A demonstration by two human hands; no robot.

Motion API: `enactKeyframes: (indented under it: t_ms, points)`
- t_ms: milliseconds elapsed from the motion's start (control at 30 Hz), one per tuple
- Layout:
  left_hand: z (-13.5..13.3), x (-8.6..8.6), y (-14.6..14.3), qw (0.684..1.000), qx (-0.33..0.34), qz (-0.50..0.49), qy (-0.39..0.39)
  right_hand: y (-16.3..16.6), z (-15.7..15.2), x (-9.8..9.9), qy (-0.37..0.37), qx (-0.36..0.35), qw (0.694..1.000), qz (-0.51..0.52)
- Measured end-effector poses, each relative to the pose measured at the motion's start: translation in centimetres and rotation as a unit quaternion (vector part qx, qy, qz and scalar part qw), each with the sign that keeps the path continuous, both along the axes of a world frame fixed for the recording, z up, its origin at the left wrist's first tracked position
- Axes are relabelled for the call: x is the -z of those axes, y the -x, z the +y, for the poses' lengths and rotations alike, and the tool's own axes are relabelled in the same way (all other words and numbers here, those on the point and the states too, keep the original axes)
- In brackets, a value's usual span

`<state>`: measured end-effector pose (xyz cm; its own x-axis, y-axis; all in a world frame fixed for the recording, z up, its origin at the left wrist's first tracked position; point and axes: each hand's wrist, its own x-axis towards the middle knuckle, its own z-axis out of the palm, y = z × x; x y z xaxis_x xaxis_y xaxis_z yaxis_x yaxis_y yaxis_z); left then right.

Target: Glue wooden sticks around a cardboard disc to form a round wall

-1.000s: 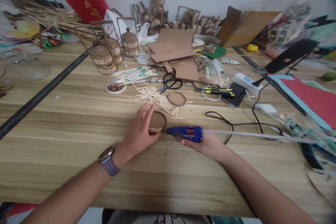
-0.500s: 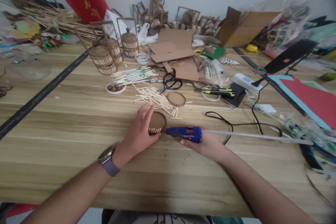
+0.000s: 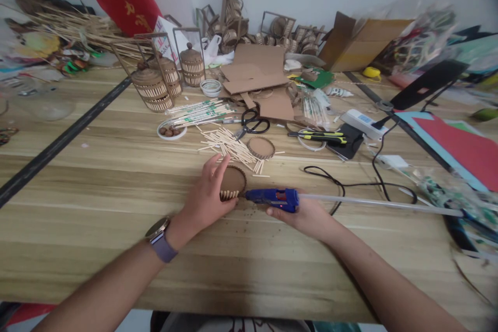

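Observation:
A round cardboard tray (image 3: 233,179) with a dark corrugated rim lies on the table, short pale sticks standing along its near edge. My left hand (image 3: 206,192) grips this tray at its left and near side, thumb at the front and fingers behind. In my right hand (image 3: 305,212) is a blue hot glue gun (image 3: 272,198), a long clear glue stick running out of its back. The nozzle points left and meets the near right part of the rim; whether glue is coming out is too small to see.
Behind the tray lie loose short sticks (image 3: 227,145), a second round tray (image 3: 261,148), black scissors (image 3: 254,122) and a bowl of brown balls (image 3: 171,129). A black cable (image 3: 338,181) loops on the right, near a box cutter (image 3: 317,136). Lidded stick baskets (image 3: 151,85) stand farther back.

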<state>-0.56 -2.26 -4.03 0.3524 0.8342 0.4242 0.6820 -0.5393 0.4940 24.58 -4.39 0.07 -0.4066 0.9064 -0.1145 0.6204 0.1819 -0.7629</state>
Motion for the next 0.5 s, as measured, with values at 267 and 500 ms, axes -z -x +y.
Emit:
enactKeyframes:
  t_ms: [267,500]
  points:
    - [-0.03,0.08,-0.01,1.000,0.001,-0.004,0.007,0.09,0.12,-0.15,-0.001,-0.003,1.000,-0.002]
    - [-0.05,-0.07,-0.03,1.000,0.000,-0.004,0.016,-0.03,0.09,0.35,-0.010,-0.003,1.000,-0.003]
